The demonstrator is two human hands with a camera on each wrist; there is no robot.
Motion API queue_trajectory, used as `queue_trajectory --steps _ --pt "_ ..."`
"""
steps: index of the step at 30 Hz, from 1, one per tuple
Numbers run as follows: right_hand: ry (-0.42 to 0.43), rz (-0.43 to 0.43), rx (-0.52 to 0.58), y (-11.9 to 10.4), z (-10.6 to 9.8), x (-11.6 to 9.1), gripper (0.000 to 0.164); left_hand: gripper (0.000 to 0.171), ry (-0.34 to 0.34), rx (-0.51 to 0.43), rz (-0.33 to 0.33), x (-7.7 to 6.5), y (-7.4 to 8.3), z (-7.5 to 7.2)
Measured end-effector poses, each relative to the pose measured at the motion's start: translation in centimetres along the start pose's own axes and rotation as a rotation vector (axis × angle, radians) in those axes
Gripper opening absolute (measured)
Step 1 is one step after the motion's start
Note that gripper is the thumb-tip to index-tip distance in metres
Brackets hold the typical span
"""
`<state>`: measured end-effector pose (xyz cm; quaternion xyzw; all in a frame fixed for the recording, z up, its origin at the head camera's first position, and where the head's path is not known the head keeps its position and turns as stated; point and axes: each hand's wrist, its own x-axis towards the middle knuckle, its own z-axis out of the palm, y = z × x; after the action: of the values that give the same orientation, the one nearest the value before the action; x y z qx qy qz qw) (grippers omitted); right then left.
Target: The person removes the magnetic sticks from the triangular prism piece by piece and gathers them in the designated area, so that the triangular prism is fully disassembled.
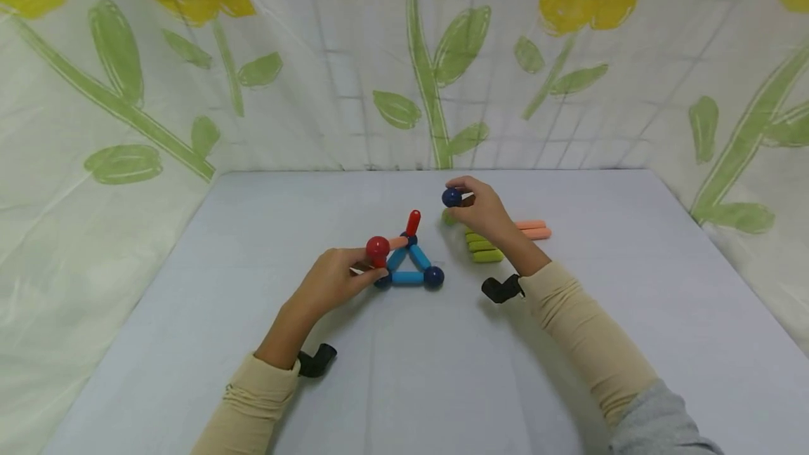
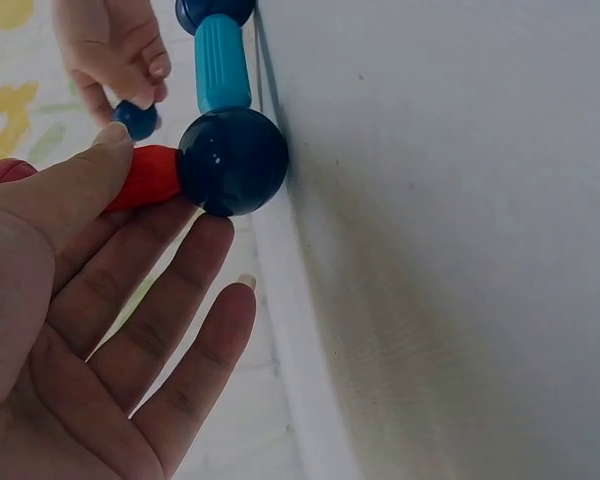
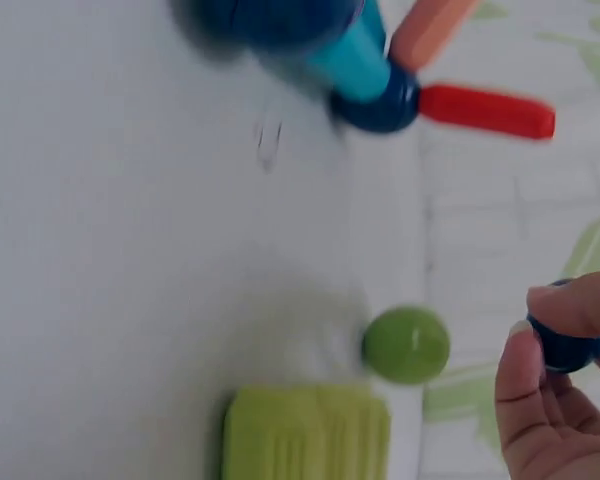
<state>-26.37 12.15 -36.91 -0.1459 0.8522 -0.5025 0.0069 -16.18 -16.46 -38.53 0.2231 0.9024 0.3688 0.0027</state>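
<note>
A triangle of light blue rods [image 1: 408,277] with dark blue balls [image 1: 433,277] at its corners lies on the table. My left hand [image 1: 337,275] pinches a red rod [image 2: 148,178] that rises from the left corner ball [image 2: 233,162]; a red ball [image 1: 377,247] tops this rod. A salmon rod [image 1: 397,242] runs between the red ball and the back corner. From that back corner ball [image 3: 378,104] another red rod [image 1: 413,222] stands up with a bare tip. My right hand [image 1: 478,210] pinches a loose dark blue ball [image 1: 451,197] between thumb and fingers, raised beyond the triangle's right side.
Under the right hand a green ball [image 3: 407,345] sits beside several yellow-green rods [image 1: 485,247] in a row. Salmon rods [image 1: 534,229] lie to their right. A flowered curtain [image 1: 284,125] hangs behind the white table [image 1: 442,371]. Black camera mounts [image 1: 318,360] stick out from both wrists.
</note>
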Motion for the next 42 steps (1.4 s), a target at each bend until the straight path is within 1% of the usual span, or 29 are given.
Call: queue_trajectory --steps 3,5,9,11,12,14,17,24,27,30,34,37,39,41,42 --pt "0.003 0.044 -0.024 1.2 -0.7 0.4 0.045 0.021 0.000 -0.008 0.000 -0.1 -0.1 0.0" --pt "0.001 0.055 -0.071 1.9 -1.1 0.6 0.042 0.022 0.002 -0.011 0.000 -0.1 -0.1 0.0" --pt "-0.015 -0.009 -0.275 3.1 -1.6 1.0 0.036 0.022 0.008 -0.012 0.007 -0.1 -0.1 0.0" --pt "-0.024 -0.035 -0.363 3.4 -1.7 1.1 0.036 0.022 0.009 -0.015 0.009 -0.1 -0.1 0.0" --pt "-0.034 -0.041 -0.395 3.5 -1.7 1.1 0.036 0.022 0.009 -0.017 0.009 -0.1 -0.1 0.0" --pt "-0.056 -0.025 -0.421 3.6 -1.8 1.0 0.038 0.023 0.007 -0.018 0.003 0.0 -0.1 0.0" --pt "-0.086 -0.004 -0.425 3.7 -1.8 1.0 0.040 0.024 0.006 -0.017 -0.005 0.0 -0.1 0.0" --pt "-0.136 0.001 -0.428 3.9 -1.7 1.0 0.039 0.025 0.005 -0.009 -0.009 0.0 -0.1 0.0" --pt "-0.127 0.002 -0.415 3.8 -1.8 1.0 0.040 0.025 0.005 -0.010 -0.010 0.0 -0.1 0.0" --pt "-0.091 -0.023 -0.402 3.7 -2.0 0.9 0.040 0.024 0.006 -0.007 -0.009 -0.1 0.0 0.0" --pt "-0.011 -0.089 -0.382 3.2 -2.2 0.7 0.037 0.023 0.007 -0.001 -0.007 -0.1 0.1 0.0" --pt "0.042 -0.163 -0.353 2.3 -1.7 0.6 0.033 0.023 0.005 -0.001 -0.007 -0.1 0.1 0.0" --pt "0.041 -0.234 -0.326 1.6 -0.9 0.5 0.033 0.023 0.004 -0.002 -0.008 -0.1 0.0 0.0" --pt "0.002 -0.315 -0.297 0.7 0.0 0.4 0.034 0.023 0.005 -0.005 -0.009 -0.1 0.0 0.0" --pt "-0.030 -0.357 -0.290 0.3 0.5 0.3 0.036 0.023 0.006 -0.008 -0.007 -0.1 0.0 0.0"
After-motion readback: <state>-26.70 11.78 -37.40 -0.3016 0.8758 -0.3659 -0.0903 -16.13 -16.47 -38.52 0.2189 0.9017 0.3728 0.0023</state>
